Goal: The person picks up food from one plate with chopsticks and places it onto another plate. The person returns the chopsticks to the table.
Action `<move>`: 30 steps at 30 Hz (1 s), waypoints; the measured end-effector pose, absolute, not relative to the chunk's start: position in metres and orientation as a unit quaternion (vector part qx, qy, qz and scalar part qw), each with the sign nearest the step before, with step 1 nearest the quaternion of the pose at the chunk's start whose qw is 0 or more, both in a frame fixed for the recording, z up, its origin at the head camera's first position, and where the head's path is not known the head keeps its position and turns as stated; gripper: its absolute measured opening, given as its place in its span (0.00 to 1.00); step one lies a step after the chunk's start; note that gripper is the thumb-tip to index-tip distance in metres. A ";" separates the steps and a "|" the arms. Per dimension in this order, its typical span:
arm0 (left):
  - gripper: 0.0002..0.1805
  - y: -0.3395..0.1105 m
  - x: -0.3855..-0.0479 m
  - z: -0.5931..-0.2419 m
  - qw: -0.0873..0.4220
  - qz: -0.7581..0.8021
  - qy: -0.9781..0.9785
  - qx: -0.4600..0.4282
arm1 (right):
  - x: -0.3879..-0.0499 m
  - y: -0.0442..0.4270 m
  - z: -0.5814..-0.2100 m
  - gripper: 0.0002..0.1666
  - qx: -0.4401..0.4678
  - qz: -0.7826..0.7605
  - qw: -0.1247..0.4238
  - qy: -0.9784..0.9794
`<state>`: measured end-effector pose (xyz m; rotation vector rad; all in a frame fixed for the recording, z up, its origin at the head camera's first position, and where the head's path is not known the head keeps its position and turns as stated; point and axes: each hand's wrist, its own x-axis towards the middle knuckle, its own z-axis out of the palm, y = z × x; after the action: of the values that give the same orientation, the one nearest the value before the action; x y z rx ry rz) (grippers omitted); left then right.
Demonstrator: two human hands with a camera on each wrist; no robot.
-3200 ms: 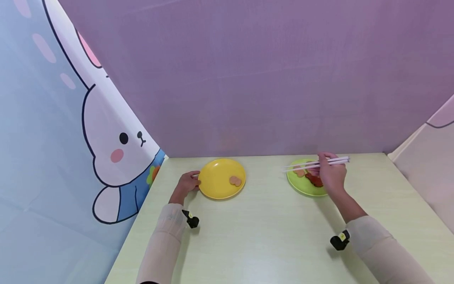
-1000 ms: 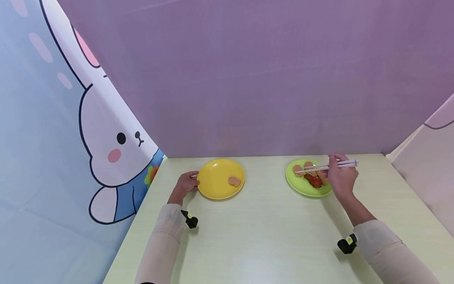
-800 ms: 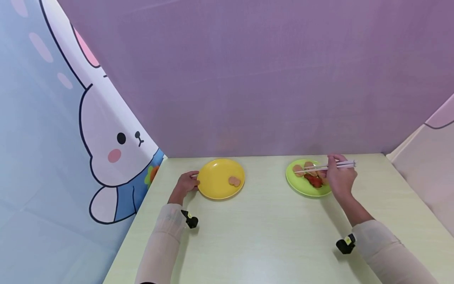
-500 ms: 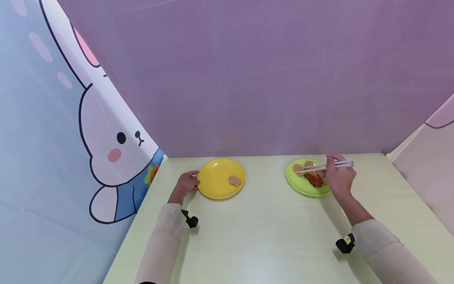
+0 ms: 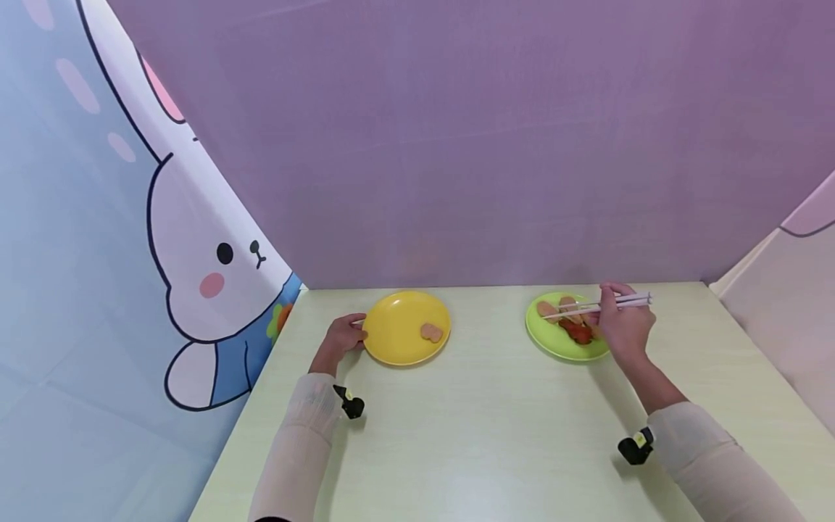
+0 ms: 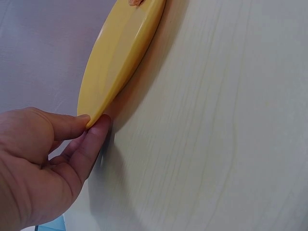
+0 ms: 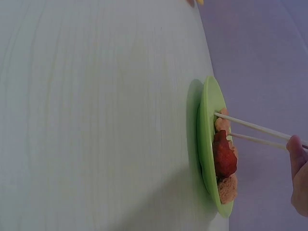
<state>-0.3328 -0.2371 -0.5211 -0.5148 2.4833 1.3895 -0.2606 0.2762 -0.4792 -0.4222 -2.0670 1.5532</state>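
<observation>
Between thumb and fingers, my left hand [image 5: 344,333] pinches the left rim of a yellow plate [image 5: 394,330]. One small pinkish-tan food piece [image 5: 431,333] lies on that plate's right side. Over at the right, my right hand [image 5: 626,326] holds a pair of pale chopsticks [image 7: 255,127] above a green plate [image 5: 551,344]. Their tips are spread around or beside a tan piece [image 5: 546,312] at the plate's left; I cannot tell whether they grip it. A glossy red-brown food piece [image 5: 577,332] and other tan pieces lie nearby, partly hidden by the hand.
Both plates stand near the back of a pale wood-grain table [image 5: 483,420], with bare tabletop between them. A purple backdrop [image 5: 457,145] rises behind, and a blue sheet with a cartoon rabbit [image 5: 215,283] hangs at the left. Each wrist carries a small black camera [image 5: 634,447].
Since the oldest frame, my right hand has shifted right and the chopstick tips have come down to the leftmost tan piece, which has turned slightly. My left hand stays at the yellow plate.
</observation>
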 end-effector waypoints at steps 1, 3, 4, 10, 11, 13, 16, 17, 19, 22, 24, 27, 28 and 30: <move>0.31 -0.237 -0.333 -0.521 0.125 0.477 0.852 -0.177 | -0.261 0.276 -0.479 0.21 -0.157 0.574 0.256 -0.761; 0.31 -0.237 -0.332 -0.521 0.126 0.477 0.851 -0.176 | -0.260 0.276 -0.480 0.21 -0.159 0.578 0.255 -0.759; 0.31 -0.237 -0.332 -0.520 0.126 0.478 0.851 -0.175 | -0.260 0.277 -0.480 0.21 -0.161 0.577 0.255 -0.759; 0.31 -0.238 -0.329 -0.520 0.125 0.483 0.849 -0.172 | -0.260 0.277 -0.477 0.20 -0.158 0.586 0.266 -0.749; 0.31 -0.238 -0.329 -0.520 0.124 0.485 0.848 -0.175 | -0.261 0.276 -0.476 0.19 -0.157 0.591 0.267 -0.745; 0.31 -0.239 -0.329 -0.520 0.123 0.486 0.847 -0.175 | -0.261 0.276 -0.475 0.17 -0.156 0.600 0.264 -0.739; 0.31 -0.238 -0.329 -0.520 0.123 0.487 0.847 -0.175 | -0.262 0.276 -0.475 0.16 -0.162 0.609 0.259 -0.732; 0.31 -0.238 -0.330 -0.520 0.123 0.487 0.847 -0.174 | -0.262 0.276 -0.475 0.15 -0.162 0.612 0.259 -0.729; 0.31 -0.238 -0.330 -0.520 0.122 0.486 0.848 -0.173 | -0.262 0.276 -0.475 0.16 -0.160 0.614 0.262 -0.727; 0.31 -0.239 -0.331 -0.520 0.122 0.485 0.849 -0.172 | -0.263 0.274 -0.477 0.17 -0.149 0.617 0.270 -0.724; 0.31 -0.239 -0.331 -0.520 0.122 0.483 0.850 -0.171 | -0.263 0.272 -0.477 0.17 -0.146 0.618 0.273 -0.723; 0.31 -0.238 -0.331 -0.520 0.120 0.481 0.851 -0.173 | -0.263 0.268 -0.477 0.16 -0.146 0.619 0.271 -0.722; 0.31 -0.238 -0.331 -0.520 0.120 0.481 0.851 -0.174 | -0.264 0.267 -0.477 0.16 -0.146 0.621 0.269 -0.722; 0.31 -0.238 -0.332 -0.520 0.120 0.482 0.850 -0.173 | -0.264 0.265 -0.476 0.17 -0.147 0.621 0.264 -0.723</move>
<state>-0.3317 -0.2380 -0.5199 -0.5068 2.4850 1.4086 -0.2641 0.2645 -0.4764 -0.3979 -1.9549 1.6793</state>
